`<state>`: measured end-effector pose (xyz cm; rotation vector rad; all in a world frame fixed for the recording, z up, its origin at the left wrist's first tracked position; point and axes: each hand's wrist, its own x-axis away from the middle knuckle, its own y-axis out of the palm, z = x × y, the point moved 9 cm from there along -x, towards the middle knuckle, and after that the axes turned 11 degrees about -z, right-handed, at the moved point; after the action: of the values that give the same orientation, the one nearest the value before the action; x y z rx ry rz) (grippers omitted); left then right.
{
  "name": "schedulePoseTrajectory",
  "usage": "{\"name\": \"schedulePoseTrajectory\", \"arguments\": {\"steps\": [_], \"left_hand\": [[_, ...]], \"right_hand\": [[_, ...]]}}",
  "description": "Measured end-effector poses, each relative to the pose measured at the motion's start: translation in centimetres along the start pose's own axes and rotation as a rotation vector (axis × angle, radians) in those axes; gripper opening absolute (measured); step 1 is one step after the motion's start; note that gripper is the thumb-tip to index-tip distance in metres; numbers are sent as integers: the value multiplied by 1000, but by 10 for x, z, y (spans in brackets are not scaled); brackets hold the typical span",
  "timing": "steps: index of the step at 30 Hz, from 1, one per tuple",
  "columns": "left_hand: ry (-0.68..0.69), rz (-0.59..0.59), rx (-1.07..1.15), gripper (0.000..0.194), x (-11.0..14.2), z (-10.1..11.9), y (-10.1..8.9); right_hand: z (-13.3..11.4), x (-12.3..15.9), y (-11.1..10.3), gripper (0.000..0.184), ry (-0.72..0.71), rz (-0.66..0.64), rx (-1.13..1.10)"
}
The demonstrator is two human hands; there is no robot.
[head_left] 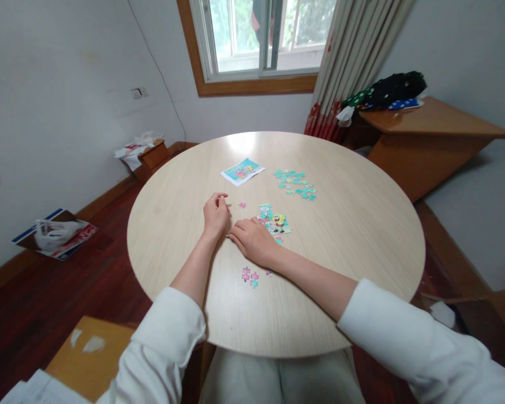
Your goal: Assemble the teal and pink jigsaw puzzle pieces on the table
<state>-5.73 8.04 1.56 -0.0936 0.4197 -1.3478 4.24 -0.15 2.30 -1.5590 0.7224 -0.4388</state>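
My left hand (216, 216) rests on its side on the table, its fingers curled in. Whatever they may hold is hidden. Just right of it lies my right hand (253, 241), palm down with the fingers bent together and the tips hidden under it. The right hand's fingers are beside a partly joined jigsaw puzzle (279, 223) with a yellow cartoon figure, and they cover its left edge. A pink puzzle piece (243, 205) lies beyond both hands. Nearer to me are joined pink and teal pieces (250, 276), and another small piece (269, 272) shows by my right wrist.
A printed reference picture (242, 171) lies toward the far side of the round table (353, 224). Several loose teal pieces (295, 184) are spread to its right. A wooden desk (433, 126) with cloths stands at the right, and a window (261, 39) is ahead.
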Motion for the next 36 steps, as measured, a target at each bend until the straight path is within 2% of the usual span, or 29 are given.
{"name": "schedulePoseTrajectory", "arguments": {"steps": [7,13,16,18,21,24,27,29,36], "left_hand": [[-2,-1,-31,20,2,4,1],[-5,-33,50,17,3,6,5],[-46,-162,189,13,4,5,20],[-79,-265,277,21,7,4,32],[-124,-346,398,32,12,2,43],[-213,-472,530,33,19,0,56],[-271,-631,600,30,28,3,68],[-292,-686,625,30,32,6,72],[-340,-722,707,28,38,9,77]], "right_hand": [[-3,-1,-4,23,-22,36,89],[9,0,-12,25,25,81,-14],[32,3,-23,22,113,165,-104],[52,8,-31,21,197,235,-166],[76,16,-38,22,258,325,-247],[91,22,-42,21,296,381,-268],[93,25,-47,20,314,410,-227],[90,25,-49,20,303,410,-191],[75,22,-51,21,222,383,-107]]}}
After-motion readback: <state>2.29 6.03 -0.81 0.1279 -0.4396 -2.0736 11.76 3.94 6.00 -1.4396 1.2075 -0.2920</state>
